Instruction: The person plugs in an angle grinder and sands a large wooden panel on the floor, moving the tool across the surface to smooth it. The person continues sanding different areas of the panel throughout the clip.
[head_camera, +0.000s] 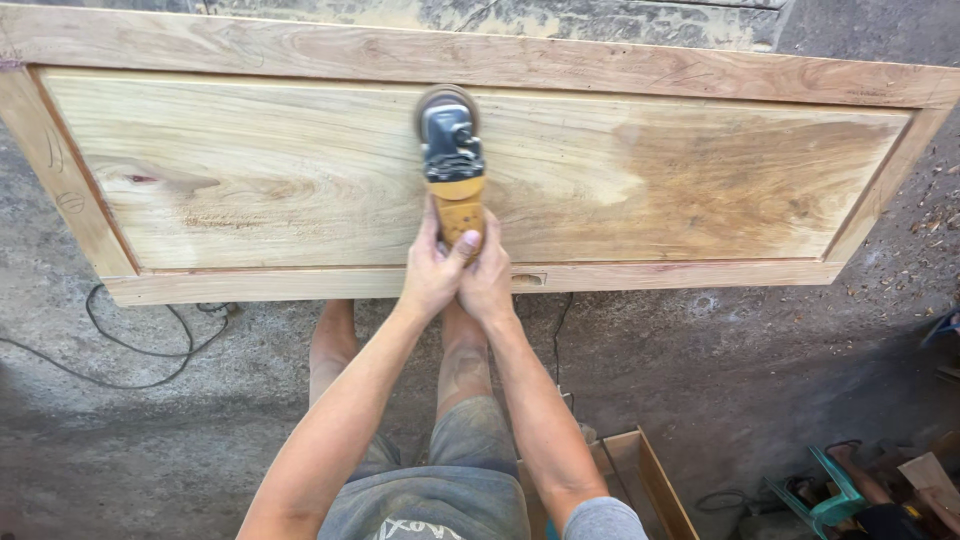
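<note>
Fingers (462, 243) of both hands are clenched round the yellow handle of a sander (452, 165), the left hand (432, 270) and right hand (487, 278) pressed side by side. The sander lies on a wooden panel (300, 170), its blurred disc (447, 98) against the upper part near the frame (480, 58). Nearer the person, a wooden box (655, 480) sits on the floor (740, 370); a cable (140, 345) loops at left.

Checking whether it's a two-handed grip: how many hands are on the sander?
2. The left hand wraps the yellow handle of the sander from the left; the right hand grips it from the right, touching the left. The sander sits on the wooden panel. No other hands show.
</note>
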